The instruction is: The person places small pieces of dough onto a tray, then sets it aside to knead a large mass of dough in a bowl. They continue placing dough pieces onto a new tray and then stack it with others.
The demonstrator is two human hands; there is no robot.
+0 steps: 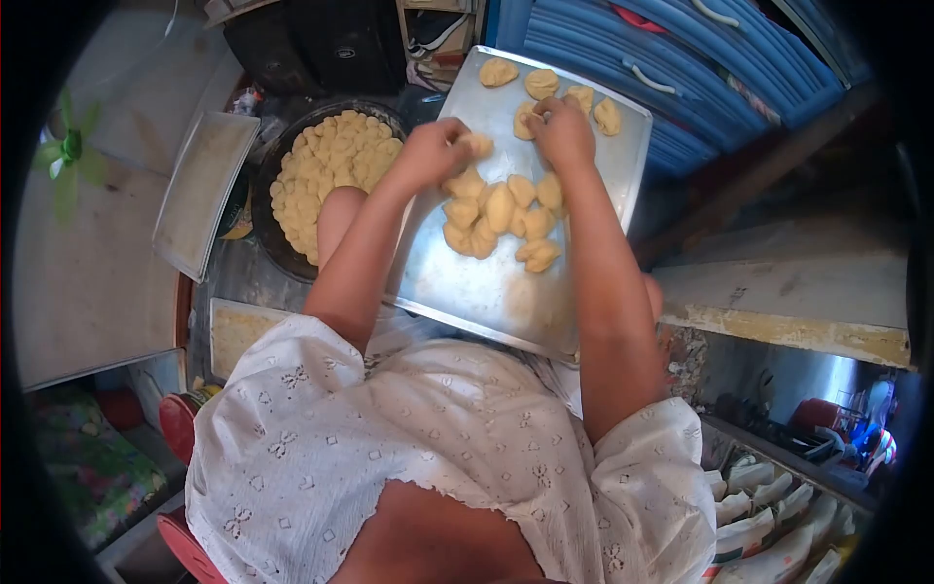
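A metal baking tray (438, 277) lies across my lap, tilted in view. Near its left edge, my left hand (435, 153) is closed around a piece of dough (477, 145), slightly blurred. Toward the far side, my right hand (564, 134) has its fingers curled against another dough piece (523, 121) at the tray's surface; the fingertips are partly hidden. Several rounded dough lumps, one of them a far lump (498, 72), sit spaced along the far end. A loose heap of dough pieces (499, 208) lies mid-tray between my forearms.
To the left, a large round dark pan (265, 226) holds many small dough balls (331, 170). Beside it leans another flat tray (202, 195). Blue slatted drawers (584, 49) stand beyond the tray. A wooden ledge (788, 326) is at right, with packed bags (769, 516) below.
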